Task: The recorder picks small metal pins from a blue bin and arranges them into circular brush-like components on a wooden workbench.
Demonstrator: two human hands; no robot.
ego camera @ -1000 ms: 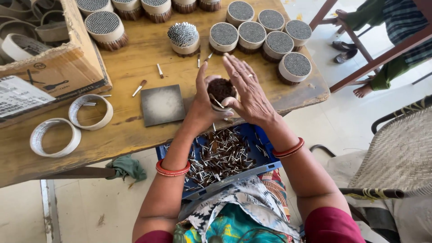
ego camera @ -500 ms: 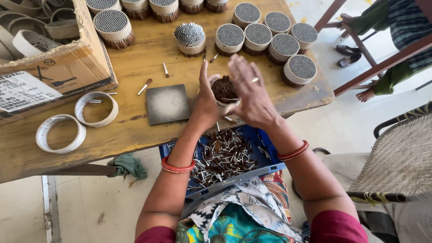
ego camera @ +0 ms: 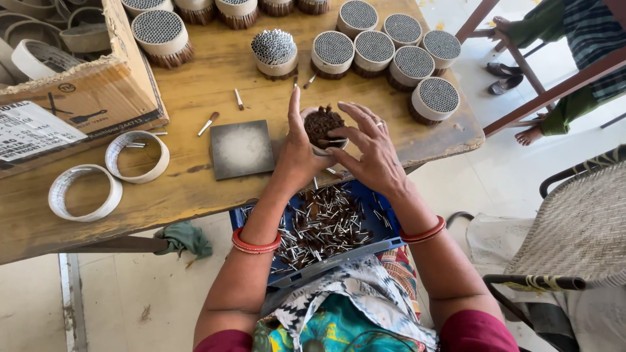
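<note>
The person is wearing dark red short sleeves, showing at the bottom of the frame, and a red bangle on each wrist. The right hand (ego camera: pixel 368 153) is wearing a thin ring. The left hand (ego camera: pixel 297 156) is wearing no ring that shows.
</note>
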